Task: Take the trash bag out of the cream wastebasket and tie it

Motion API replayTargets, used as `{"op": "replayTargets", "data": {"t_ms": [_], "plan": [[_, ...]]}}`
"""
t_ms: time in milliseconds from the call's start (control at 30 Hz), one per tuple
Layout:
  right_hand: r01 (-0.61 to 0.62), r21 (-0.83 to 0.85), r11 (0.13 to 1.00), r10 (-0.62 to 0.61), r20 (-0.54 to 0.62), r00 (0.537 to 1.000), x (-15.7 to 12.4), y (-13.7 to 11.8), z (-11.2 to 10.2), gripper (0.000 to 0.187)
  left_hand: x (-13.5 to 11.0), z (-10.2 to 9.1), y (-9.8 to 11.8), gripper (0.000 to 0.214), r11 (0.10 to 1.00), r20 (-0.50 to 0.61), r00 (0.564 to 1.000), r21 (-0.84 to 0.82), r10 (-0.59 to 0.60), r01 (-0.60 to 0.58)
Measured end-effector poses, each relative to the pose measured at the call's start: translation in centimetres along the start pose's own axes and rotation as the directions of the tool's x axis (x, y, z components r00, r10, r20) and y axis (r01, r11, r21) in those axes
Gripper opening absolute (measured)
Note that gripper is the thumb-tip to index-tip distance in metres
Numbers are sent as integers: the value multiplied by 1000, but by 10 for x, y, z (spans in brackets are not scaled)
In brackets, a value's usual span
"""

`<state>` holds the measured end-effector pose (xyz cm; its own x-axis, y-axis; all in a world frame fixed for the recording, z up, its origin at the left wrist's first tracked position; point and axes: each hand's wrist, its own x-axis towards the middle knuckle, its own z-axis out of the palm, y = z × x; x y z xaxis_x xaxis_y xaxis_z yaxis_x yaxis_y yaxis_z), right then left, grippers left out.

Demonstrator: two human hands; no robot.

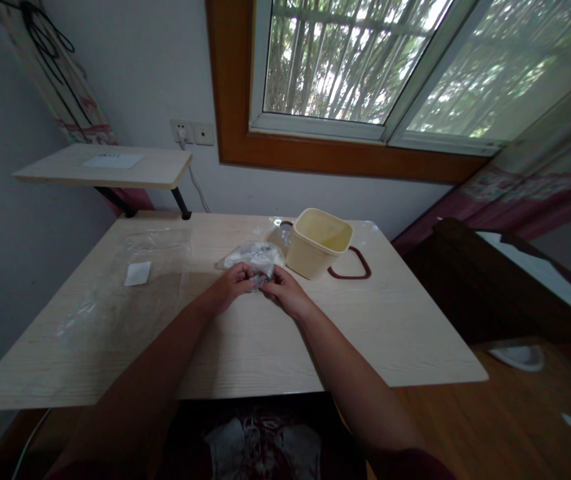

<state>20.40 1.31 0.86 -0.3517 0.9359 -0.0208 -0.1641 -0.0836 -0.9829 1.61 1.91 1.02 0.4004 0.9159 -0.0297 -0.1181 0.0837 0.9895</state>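
A crumpled clear plastic bag [254, 255] with something whitish inside lies near the middle of the table. My left hand [232, 285] pinches the gathered near end of it from the left. From the right, my right hand [284, 289] grips the same bunched end, fingers closed. What the bag holds is too blurred to name. Just behind my right hand stands a cream plastic bin [318, 243], open at the top and tilted in view. A dark red curved handle [350, 276] lies on the table to its right.
A large clear plastic sheet or bag [165, 293] with a white paper square [138, 273] spreads over the table's left side. A raised shelf [150, 167] stands at the back left. Another small clear plastic piece [281, 233] lies behind the bin, beneath the window.
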Motion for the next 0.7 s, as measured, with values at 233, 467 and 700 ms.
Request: {"op": "replayTargets", "data": {"t_ms": [233, 467, 700], "plan": [[16, 78, 997, -20, 40, 999, -1, -3, 0, 34, -1, 1, 4, 33, 999, 17, 1000, -54, -3, 4], [-28, -3, 1000, 28, 12, 1000, -1, -4, -2, 36, 2, -4, -6, 26, 997, 7, 999, 67, 45, -45], [52, -173, 984, -56, -20, 998, 0, -5, -4, 32, 0, 1, 4, 29, 988, 46, 999, -152, -28, 34]]}}
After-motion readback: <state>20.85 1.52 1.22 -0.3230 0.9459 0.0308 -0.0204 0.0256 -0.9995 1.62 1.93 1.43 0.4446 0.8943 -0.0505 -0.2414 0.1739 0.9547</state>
